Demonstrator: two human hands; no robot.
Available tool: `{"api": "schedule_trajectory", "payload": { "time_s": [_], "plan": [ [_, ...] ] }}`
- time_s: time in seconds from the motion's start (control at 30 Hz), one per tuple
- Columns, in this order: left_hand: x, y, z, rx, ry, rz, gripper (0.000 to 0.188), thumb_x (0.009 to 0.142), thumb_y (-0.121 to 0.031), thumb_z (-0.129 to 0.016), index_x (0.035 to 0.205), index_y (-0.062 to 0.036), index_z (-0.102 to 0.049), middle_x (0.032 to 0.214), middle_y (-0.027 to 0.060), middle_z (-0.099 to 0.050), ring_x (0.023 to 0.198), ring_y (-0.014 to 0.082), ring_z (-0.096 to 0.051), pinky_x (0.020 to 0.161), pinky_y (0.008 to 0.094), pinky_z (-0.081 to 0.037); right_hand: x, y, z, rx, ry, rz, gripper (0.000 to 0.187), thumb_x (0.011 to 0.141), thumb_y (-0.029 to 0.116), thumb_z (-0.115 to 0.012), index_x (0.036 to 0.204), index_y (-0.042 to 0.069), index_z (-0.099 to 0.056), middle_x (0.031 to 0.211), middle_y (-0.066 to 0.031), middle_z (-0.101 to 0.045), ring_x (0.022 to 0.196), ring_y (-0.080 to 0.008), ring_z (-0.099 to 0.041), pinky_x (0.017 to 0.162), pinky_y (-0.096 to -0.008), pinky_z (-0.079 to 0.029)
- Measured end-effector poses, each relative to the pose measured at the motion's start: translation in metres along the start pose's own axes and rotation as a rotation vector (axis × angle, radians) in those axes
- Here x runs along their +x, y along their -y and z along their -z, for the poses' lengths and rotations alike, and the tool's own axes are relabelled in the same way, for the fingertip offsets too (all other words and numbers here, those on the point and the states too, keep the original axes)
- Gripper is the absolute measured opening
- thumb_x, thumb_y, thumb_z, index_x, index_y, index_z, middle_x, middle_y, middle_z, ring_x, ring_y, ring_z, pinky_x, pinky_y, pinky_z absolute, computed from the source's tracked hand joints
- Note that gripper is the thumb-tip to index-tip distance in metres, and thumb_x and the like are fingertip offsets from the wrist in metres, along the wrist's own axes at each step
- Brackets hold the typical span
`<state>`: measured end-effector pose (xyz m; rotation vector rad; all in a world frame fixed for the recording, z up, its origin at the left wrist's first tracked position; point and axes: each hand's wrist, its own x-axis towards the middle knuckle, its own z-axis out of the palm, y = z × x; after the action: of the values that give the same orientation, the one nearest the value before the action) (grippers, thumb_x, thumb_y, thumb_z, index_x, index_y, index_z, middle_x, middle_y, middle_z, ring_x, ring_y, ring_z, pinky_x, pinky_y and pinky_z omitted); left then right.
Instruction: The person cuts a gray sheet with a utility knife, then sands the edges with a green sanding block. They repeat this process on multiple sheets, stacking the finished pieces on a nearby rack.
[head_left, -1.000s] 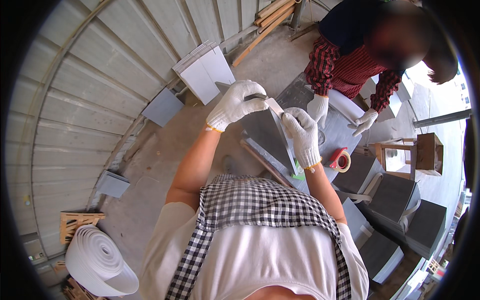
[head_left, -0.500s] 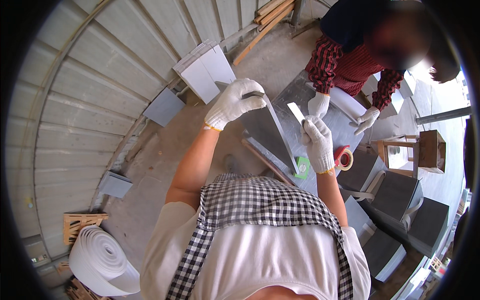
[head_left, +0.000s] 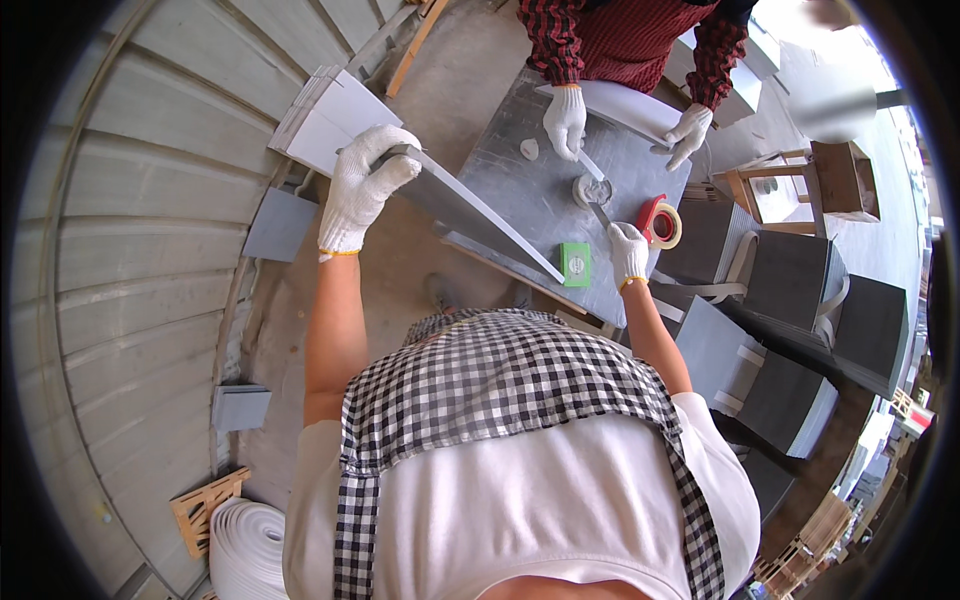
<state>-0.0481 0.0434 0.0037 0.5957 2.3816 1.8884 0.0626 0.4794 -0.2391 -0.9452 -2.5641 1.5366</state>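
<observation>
Grey panel slants from the left hand down toward the tabletop, pale long edge facing up; low end sits just beside a green box, can't tell if it touches box or tabletop. Left glove: fingers hooked over the high end, thumb opposed, pinching the panel, likely to steady it and leave the long edge uncovered. Right hand: fingers pressed together around the near end of a flat scraper, far end at a round pot of greyish paste; gripping well back presumably keeps the glove out of the paste. Pot stands between the two people, probably so both can reach it. Co-worker's gloved hand pinches a white strip, also aimed at the pot; co-worker's other hand lies at the end of a white sheet, seemingly steadying it, finger detail unclear. Red tape dispenser sits right of the pot, beyond the right glove, seemingly parked aside but reachable. Strapped dark panels stand to the right, straps apparently keeping them bundled; white panels lean at left by the wall.
</observation>
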Motion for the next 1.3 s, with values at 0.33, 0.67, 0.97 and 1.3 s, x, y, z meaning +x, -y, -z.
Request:
{"api": "schedule_trajectory", "payload": {
  "time_s": [0.33,0.67,0.97,1.3],
  "plan": [
    [-0.001,-0.006,-0.005,0.044,0.010,-0.003,0.030,0.082,-0.027,-0.081,0.094,-0.0043,-0.066,0.082,-0.0009,-0.056,0.080,0.0119,-0.053,0.076,0.0279,-0.044,0.062,-0.035,-0.037,-0.156,-0.040,-0.031,0.035,0.087,0.036,-0.069,0.103,0.006,-0.078,0.094,-0.0142,-0.077,0.087,-0.0304,-0.073,0.080,-0.0385,-0.054],
    [0.001,-0.003,-0.006,-0.010,0.029,-0.013,0.033,0.084,-0.032,-0.083,0.094,-0.0048,-0.067,0.083,-0.0033,-0.055,0.077,0.0080,-0.050,0.069,0.0242,-0.042,0.076,-0.038,-0.045,0.174,0.041,-0.109,0.026,0.089,0.024,-0.071,0.099,0.001,-0.077,0.078,-0.0056,-0.072,0.069,-0.0143,-0.064,0.066,-0.0313,-0.050],
    [0.004,0.000,-0.007,-0.005,-0.003,-0.001,0.034,0.083,-0.032,-0.082,0.093,-0.0036,-0.067,0.084,-0.0003,-0.059,0.080,0.0118,-0.054,0.076,0.0275,-0.045,0.058,-0.024,-0.026,0.495,0.075,-0.161,0.022,0.091,0.017,-0.071,0.104,-0.001,-0.075,0.083,-0.0026,-0.070,0.070,-0.0103,-0.060,0.062,-0.0262,-0.045],
    [0.010,-0.016,-0.011,0.055,-0.010,-0.032,0.028,0.082,-0.028,-0.079,0.091,-0.0041,-0.068,0.085,-0.0008,-0.059,0.082,0.0106,-0.054,0.078,0.0274,-0.045,-0.054,0.186,0.013,0.559,0.319,0.007,0.019,0.098,0.019,-0.067,0.104,0.001,-0.073,0.078,0.0021,-0.063,0.062,-0.0042,-0.048,0.055,-0.0217,-0.037]
  ]
}}
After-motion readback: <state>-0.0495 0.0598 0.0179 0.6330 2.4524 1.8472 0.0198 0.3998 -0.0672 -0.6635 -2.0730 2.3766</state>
